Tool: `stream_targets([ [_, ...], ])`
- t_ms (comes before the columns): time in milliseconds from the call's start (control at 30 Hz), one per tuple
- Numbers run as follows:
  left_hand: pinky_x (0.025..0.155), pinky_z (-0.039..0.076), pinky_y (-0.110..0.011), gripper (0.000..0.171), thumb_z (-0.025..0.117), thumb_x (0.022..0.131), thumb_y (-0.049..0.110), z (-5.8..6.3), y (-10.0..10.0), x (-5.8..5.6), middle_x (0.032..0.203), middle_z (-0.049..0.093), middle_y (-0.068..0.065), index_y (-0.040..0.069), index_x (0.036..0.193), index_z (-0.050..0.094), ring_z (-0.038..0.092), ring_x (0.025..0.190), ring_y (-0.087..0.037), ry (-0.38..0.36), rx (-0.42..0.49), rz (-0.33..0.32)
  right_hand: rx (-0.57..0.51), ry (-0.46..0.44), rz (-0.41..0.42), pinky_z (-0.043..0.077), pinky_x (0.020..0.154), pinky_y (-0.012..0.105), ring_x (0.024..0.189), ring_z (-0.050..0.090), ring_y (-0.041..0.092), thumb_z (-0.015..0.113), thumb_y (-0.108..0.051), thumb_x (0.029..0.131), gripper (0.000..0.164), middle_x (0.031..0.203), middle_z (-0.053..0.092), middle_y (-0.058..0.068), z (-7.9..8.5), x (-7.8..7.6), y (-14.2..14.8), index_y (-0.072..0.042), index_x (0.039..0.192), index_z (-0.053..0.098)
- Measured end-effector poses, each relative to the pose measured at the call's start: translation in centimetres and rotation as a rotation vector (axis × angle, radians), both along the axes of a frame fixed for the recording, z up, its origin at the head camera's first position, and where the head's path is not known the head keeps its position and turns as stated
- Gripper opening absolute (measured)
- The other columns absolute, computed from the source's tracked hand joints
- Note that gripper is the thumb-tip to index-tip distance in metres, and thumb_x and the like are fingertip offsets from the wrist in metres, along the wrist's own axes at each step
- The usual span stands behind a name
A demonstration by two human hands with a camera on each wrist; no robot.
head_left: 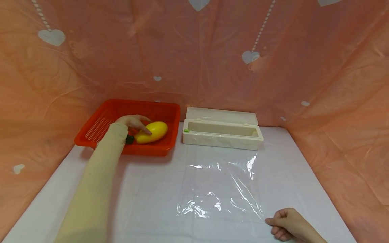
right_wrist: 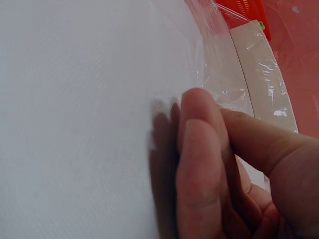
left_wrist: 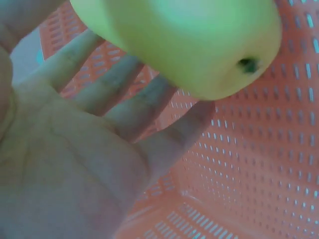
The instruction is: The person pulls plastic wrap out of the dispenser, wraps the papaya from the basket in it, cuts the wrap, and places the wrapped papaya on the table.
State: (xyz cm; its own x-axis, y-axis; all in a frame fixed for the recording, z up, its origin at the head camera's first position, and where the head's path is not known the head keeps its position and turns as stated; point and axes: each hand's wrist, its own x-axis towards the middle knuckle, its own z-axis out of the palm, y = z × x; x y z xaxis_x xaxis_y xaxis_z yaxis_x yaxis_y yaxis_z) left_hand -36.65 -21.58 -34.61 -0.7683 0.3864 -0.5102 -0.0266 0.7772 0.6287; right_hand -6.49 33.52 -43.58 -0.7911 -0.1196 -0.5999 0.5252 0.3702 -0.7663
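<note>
A smooth yellow melon lies in the red plastic basket at the back left. My left hand reaches over the rim and holds the melon, thumb on one side and fingers on the other. In the left wrist view the fingertips go out of sight behind the melon. At the front right my right hand pinches a corner of clear plastic wrap between thumb and forefinger. The wrap stretches from the white dispenser box over the table.
The dispenser's lid stands raised at the back, and a small green tab sits on its front edge. A dark green thing shows in the basket beside the melon. Orange cloth hangs around the white tabletop.
</note>
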Motion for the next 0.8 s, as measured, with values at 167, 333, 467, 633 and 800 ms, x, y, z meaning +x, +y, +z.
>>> stream_targets([
  [167,0.090,0.037,-0.049,0.074,0.067,0.077,0.035,0.1,0.3,0.2,0.139,0.020,-0.022,0.005,0.135,0.031,0.031,0.117,-0.039,0.020,0.012,0.033,-0.009,0.002,0.002,0.047,0.045,0.020,0.049,0.057,0.008,0.070,-0.027,0.075,0.028,0.057,0.060,0.003,0.0,0.0,0.0,-0.005,0.070,0.054],
  [333,0.088,0.039,-0.048,0.078,0.067,0.076,0.038,0.2,0.5,0.3,0.141,0.015,-0.020,0.009,0.137,0.028,0.030,0.119,-0.042,-0.016,0.012,0.034,-0.015,0.000,-0.002,0.047,0.045,0.020,0.048,0.056,0.007,0.070,-0.026,0.075,0.027,0.057,0.060,0.003,0.0,0.1,-0.1,-0.005,0.070,0.055],
  [467,0.091,0.035,-0.050,0.077,0.065,0.078,0.038,0.1,0.6,0.2,0.142,0.013,-0.021,0.008,0.138,0.025,0.028,0.120,-0.042,-0.014,0.012,-0.003,-0.012,0.004,0.002,0.047,0.045,0.020,0.049,0.057,0.008,0.070,-0.026,0.075,0.027,0.057,0.061,0.003,0.1,0.2,-0.1,-0.004,0.070,0.055],
  [633,0.093,0.033,-0.052,0.075,0.063,0.081,0.035,0.3,0.8,0.4,0.142,0.011,-0.021,0.007,0.138,0.024,0.025,0.121,-0.040,0.002,0.009,0.010,-0.003,0.014,0.006,0.047,0.045,0.020,0.049,0.058,0.008,0.070,-0.027,0.075,0.028,0.057,0.061,0.003,0.1,0.2,0.0,-0.004,0.069,0.056],
  [800,0.090,0.036,-0.051,0.077,0.062,0.081,0.037,1.1,0.3,0.6,0.141,0.012,-0.021,0.008,0.139,0.022,0.027,0.119,-0.039,0.033,0.008,0.020,0.000,0.006,-0.005,0.047,0.045,0.021,0.049,0.057,0.008,0.071,-0.027,0.074,0.027,0.057,0.061,0.003,0.1,0.2,-0.1,-0.005,0.069,0.056],
])
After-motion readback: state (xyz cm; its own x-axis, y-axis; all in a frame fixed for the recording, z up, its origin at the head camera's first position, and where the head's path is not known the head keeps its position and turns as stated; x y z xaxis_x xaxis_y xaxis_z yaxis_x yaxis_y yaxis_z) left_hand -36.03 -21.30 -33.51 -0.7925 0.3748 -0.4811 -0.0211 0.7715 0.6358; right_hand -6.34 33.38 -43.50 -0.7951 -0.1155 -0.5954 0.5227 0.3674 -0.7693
